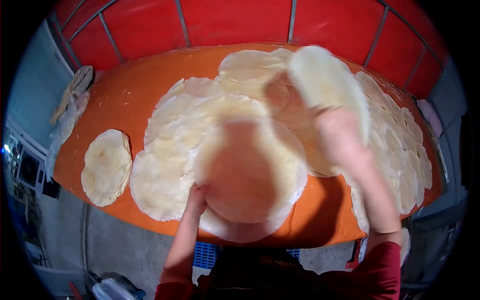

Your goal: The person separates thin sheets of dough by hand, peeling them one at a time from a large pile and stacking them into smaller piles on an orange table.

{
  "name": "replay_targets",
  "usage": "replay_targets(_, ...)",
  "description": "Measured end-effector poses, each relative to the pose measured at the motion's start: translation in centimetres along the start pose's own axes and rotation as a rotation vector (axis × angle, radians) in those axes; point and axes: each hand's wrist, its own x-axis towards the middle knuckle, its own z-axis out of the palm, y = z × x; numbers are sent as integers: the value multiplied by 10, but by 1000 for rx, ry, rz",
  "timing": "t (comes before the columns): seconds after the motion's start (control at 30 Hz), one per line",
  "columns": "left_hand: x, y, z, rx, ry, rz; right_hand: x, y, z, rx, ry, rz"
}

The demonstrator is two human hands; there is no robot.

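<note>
My right hand (340, 135), smeared by motion, is closed on the near edge of a thin round flatbread (322, 75) raised above the far right of the table. In front of me, my left hand (197, 196) pinches the left edge of another thin flatbread (242, 200), which lies over a larger pale round (240, 231). Shadow darkens the middle of that sheet. Overlapping flatbreads (165, 165) spread to the left of it and behind it. A neat stack of flatbreads (106, 167) sits apart near the left front edge.
An orange cloth (120, 95) covers the table. Many overlapping flatbreads (400, 155) line its right side. A red panel wall (235, 22) with metal bars stands behind. Crumpled plastic (67, 120) hangs at the left end, and a blue crate (205, 255) is below the front edge.
</note>
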Motion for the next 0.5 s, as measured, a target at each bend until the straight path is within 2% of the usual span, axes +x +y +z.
replay_targets(0.07, -11, 4, 0, -304, -83, 34, 10, -71, 55, 98, -116, -121)
replay_targets(0.1, -9, 3, -6, -331, -131, 14, 3, -103, 91, 235, 31, -201)
replay_targets(0.13, -6, -2, -17, -325, -148, -25, -15, -131, 158, 907, 51, -204)
replay_targets(0.17, -3, -9, -30, -321, -165, -63, -20, -143, 168, 501, 51, -326)
replay_targets(0.27, 1, -17, -41, -292, -130, -130, -9, -136, 179, 495, -423, -359)
replay_targets(0.37, 1, -24, -46, -322, -111, -136, 2, -128, 122, 375, -132, -205)
replay_targets(0.47, 4, -21, -42, -321, -96, -144, -35, -149, 90, 271, -30, -153)
replay_targets(0.5, 6, -22, -43, -306, -96, -140, -55, -160, 92, 330, -128, -134)
